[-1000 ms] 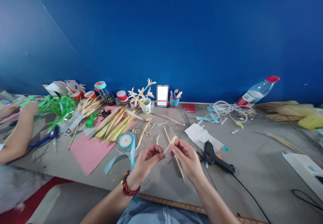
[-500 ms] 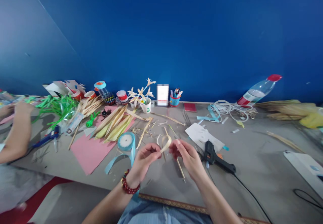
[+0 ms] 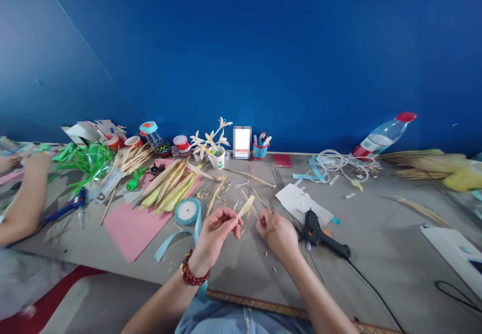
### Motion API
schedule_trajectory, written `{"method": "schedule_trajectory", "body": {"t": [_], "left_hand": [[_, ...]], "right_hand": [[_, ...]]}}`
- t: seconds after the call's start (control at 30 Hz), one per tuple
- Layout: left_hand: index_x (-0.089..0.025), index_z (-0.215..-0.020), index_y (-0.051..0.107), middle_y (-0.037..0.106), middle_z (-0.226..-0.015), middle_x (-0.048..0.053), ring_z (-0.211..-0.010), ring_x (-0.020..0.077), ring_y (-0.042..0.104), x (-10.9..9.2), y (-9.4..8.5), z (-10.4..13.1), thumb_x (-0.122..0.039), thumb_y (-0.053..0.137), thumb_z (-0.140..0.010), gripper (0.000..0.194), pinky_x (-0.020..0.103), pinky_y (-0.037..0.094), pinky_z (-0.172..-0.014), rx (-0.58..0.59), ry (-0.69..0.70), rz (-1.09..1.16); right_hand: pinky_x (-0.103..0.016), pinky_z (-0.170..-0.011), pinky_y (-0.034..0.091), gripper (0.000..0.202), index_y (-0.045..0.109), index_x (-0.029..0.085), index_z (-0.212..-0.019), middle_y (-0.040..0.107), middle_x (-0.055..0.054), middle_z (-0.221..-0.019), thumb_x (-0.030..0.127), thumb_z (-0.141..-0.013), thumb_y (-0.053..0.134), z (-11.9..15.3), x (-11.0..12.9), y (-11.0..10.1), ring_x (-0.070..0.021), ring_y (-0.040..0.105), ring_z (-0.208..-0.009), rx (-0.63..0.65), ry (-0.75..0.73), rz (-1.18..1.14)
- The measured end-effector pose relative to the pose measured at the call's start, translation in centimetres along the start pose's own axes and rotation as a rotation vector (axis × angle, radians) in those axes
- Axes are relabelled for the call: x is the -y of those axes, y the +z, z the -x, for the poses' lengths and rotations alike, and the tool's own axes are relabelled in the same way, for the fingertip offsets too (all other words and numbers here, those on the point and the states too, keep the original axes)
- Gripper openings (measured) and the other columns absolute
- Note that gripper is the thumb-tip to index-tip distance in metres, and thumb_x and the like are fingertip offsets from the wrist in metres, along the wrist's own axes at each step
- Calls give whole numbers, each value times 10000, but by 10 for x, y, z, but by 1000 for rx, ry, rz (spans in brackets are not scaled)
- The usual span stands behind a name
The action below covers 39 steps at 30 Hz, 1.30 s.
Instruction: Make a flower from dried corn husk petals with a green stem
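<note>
Left hand (image 3: 218, 231) with husk strip (image 3: 246, 206), bottle label (image 3: 377, 143) unreadable

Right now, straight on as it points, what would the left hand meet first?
Beyond its pale husk strip, the left hand probably meets the thin tan stick by the right hand; depth is unclear.

Blue wall (image 3: 241, 63): dim and deep beyond the black glue gun (image 3: 327, 240), paling to a hazy sheen far to the gun's left.
Grey table (image 3: 376, 233): soft light around the gun; we cannot tell its source.
Right hand (image 3: 279, 232): fairly crisp to us, a soft shadow near it, left of the gun.
Bottle (image 3: 380, 140): faint glints, beyond and right of the gun.
Dry husks (image 3: 425, 163): stretched and smeared, well right of the gun.
White panel (image 3: 242, 140): coarsely pixelated, beyond and left of the gun.
</note>
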<state>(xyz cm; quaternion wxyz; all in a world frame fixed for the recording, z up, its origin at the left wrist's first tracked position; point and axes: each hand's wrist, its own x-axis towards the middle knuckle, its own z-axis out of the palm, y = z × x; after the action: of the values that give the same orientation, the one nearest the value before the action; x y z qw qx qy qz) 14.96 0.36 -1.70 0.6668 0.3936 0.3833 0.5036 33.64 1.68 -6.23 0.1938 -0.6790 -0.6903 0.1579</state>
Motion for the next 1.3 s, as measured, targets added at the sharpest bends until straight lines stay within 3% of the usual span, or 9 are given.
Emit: {"method": "schedule_trajectory", "body": {"t": [0.2,0.3,0.4,0.47,0.63,0.83,1.0,1.2,1.3], "left_hand": [[-162,-796,606,658,-724,0,-564,109,598,-2,3,-1,-297,726,-794,180,252,467,-574,-31,-3,-21],[-161,-810,618,652,-704,-4,-551,113,600,-3,2,-2,-313,729,-793,188,263,483,-576,-54,31,-53],[-162,-826,622,647,-701,-7,-554,114,604,-4,0,-3,-302,714,-812,169,276,501,-603,-57,69,-82],[-162,-829,621,643,-701,-7,-560,112,603,-4,-2,-4,-291,692,-835,147,271,501,-611,-54,94,-104],[-162,-815,615,617,-680,-19,-538,95,577,-4,0,-3,-270,656,-864,125,248,482,-594,-48,144,-155],[-155,-799,604,609,-685,-9,-528,93,570,1,9,3,-272,644,-864,140,228,469,-549,18,91,-275],[-149,-800,619,594,-681,-5,-521,94,565,1,11,7,-247,645,-841,110,217,477,-524,52,70,-324],[-139,-811,624,594,-677,7,-541,99,571,-2,9,10,-278,615,-875,153,210,490,-520,106,93,-368],[-133,-823,618,609,-689,23,-553,107,578,-4,8,12,-288,608,-889,169,212,494,-512,151,97,-398]], "right_hand": [[-281,-581,466,60,535,209,-797,625,-11,-673,238,-846,514,2,-11,-13,-188,629,-615,-56,18,-290],[-274,-521,505,180,537,220,-1028,587,21,-728,317,-877,523,14,-16,-19,-145,575,-539,-124,55,-830],[-213,-377,383,267,573,243,-1130,504,52,-671,361,-890,566,33,-18,-27,-95,414,-425,-163,122,-1208],[-204,-343,309,265,627,226,-1080,450,64,-597,415,-899,589,45,-19,-31,-83,351,-387,-115,120,-1205],[-229,-432,389,288,653,196,-929,549,8,-668,464,-937,545,56,-12,-31,-114,487,-472,189,0,-957],[-243,-595,396,285,593,208,-871,538,10,-702,417,-994,443,39,17,-29,-148,494,-614,148,-162,-717],[-244,-592,348,354,600,200,-792,591,-1,-676,422,-1006,425,32,32,-34,-153,519,-602,197,-208,-597],[-235,-601,336,441,619,178,-752,548,5,-684,451,-1015,395,33,33,-34,-129,468,-615,265,-207,-765],[-223,-497,273,488,593,163,-696,433,31,-618,543,-967,451,34,34,-31,-94,356,-525,351,-96,-978]]}}
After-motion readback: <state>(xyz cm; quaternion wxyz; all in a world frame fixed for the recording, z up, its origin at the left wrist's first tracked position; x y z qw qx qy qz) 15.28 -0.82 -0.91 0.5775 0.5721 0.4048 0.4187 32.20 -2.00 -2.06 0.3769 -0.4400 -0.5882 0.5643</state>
